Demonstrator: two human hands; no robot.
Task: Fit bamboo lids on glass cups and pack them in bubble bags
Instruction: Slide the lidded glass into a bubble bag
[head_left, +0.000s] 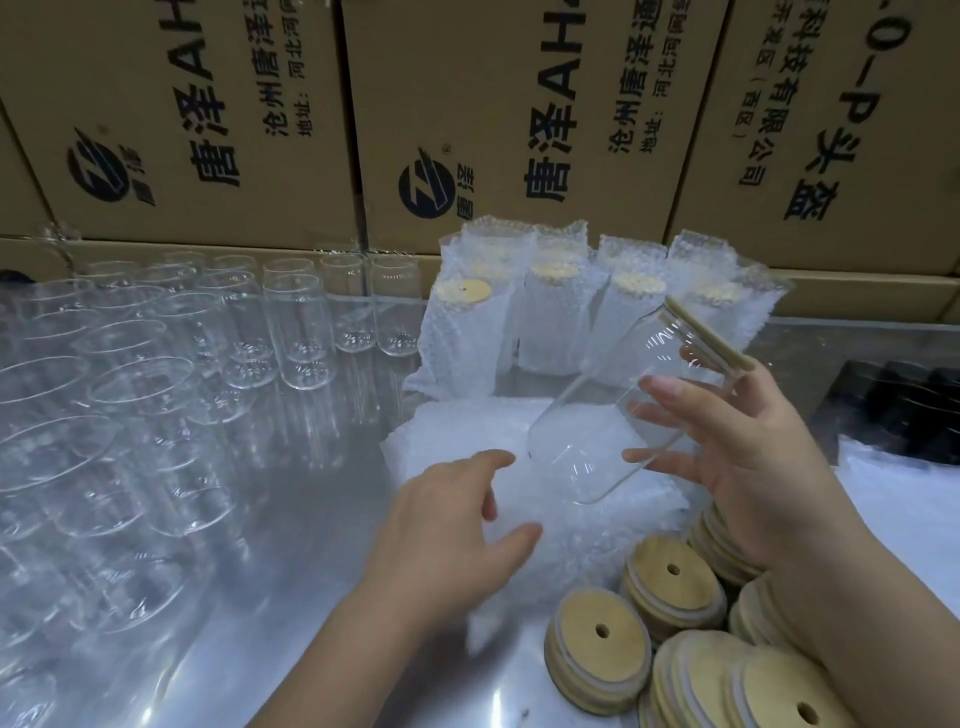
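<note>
Left hand lower centre, palm down, fingers spread and loose, holding nothing; forearm comes in from the bottom edge. Right hand centre right, raised, fingers curled round a glass cup. Its forearm runs off to the lower right corner.

Single head-worn wide-angle view, set at the person's own position and facing forward and down across the surface. The left hand and right hand lie close under the lens, lower centre and lower right. Stacked cartons bound the far side and fill the upper frame; edges bow toward the borders.
</note>
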